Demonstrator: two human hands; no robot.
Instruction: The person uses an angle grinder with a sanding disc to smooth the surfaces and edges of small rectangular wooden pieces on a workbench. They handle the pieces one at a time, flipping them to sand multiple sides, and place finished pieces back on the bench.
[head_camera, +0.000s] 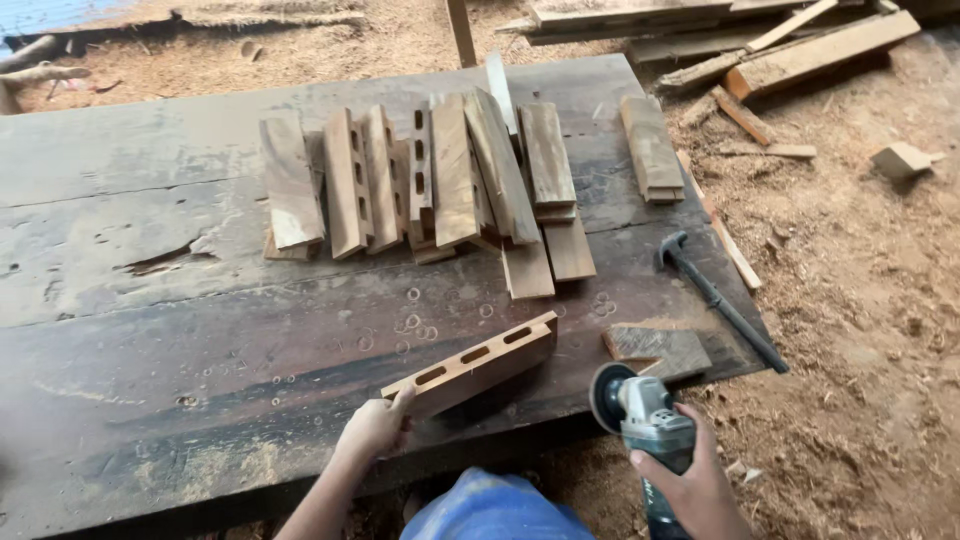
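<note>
My left hand (376, 427) grips the near end of a wooden piece with three slots (472, 364), which stands on its edge on the dark workbench (150, 330). An angle grinder (640, 415) is held in my right hand (698, 488), its disc facing left just off the bench's near right corner. The disc sits a short way right of the slotted piece and does not touch it.
A row of several similar wooden pieces (430, 180) lies across the middle of the bench, with a small stack (651, 148) to their right. A black hammer (718, 300) and a wood scrap (657, 347) lie near the right edge. Sawdust ground and loose boards (800, 50) lie beyond.
</note>
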